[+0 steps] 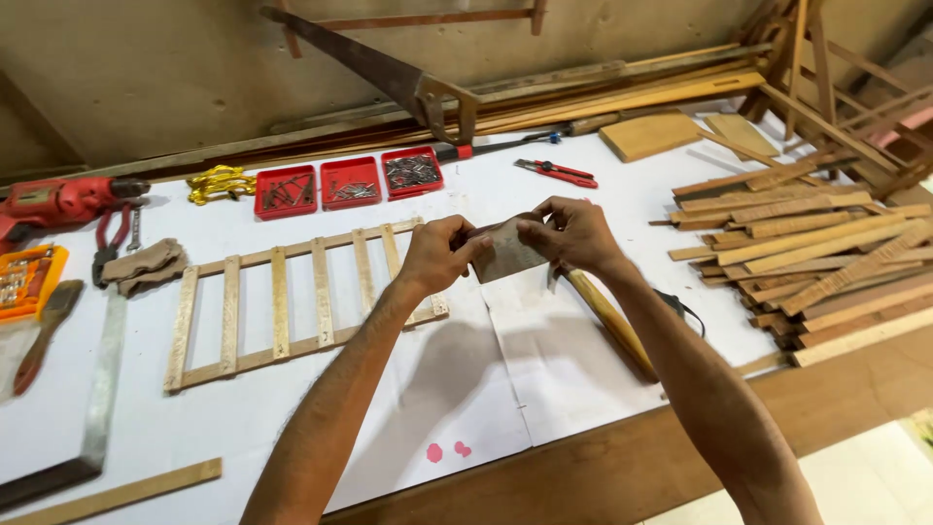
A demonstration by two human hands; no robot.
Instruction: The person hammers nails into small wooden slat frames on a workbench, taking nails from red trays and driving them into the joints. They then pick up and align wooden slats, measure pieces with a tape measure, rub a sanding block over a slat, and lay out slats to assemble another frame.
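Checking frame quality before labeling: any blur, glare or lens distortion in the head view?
Head view: even, soft light with no harsh glare on the white table cover; soft shadows of the arms fall on it; left hand and right hand look slightly soft around the brown sheet they hold; the wood strips and saw are stretched and tilted by wide-angle distortion near the edges.

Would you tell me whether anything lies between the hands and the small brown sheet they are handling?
Nothing visible does: the left hand and right hand both already pinch the small brown sheet at its ends, above the white-covered table.
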